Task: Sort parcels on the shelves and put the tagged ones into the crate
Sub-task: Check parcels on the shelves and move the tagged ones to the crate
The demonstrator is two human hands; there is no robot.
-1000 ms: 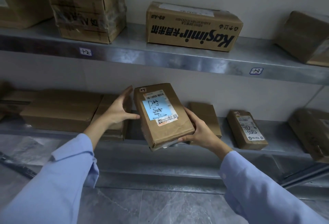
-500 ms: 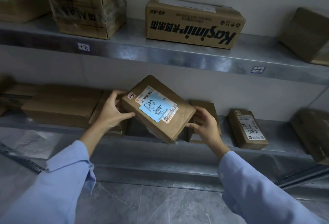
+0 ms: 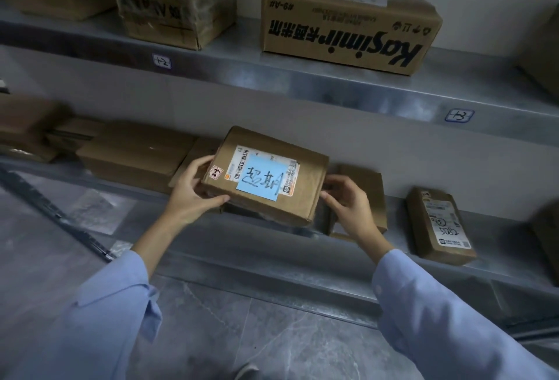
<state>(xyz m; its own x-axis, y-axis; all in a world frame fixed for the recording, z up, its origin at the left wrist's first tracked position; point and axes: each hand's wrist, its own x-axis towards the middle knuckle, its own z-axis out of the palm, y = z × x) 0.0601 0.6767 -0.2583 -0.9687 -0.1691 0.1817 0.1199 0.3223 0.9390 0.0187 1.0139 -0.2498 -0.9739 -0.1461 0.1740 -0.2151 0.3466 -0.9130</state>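
Gripping tagged parcel (image 3: 266, 181) by both ends over lower shelf (image 3: 499, 270) edge: left hand (image 3: 190, 195) fingers curled round one end, right hand (image 3: 351, 207) fingers pinching the other. Likely pulling it for the crate; next calls for carrying there, crate unseen

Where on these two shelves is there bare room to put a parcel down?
Upper shelf: bare patches between the taped box and the Kasimir box, and right of the Kasimir box. Lower shelf: crowded on the left with flat boxes; only narrow gaps on both sides of the small labelled parcel.
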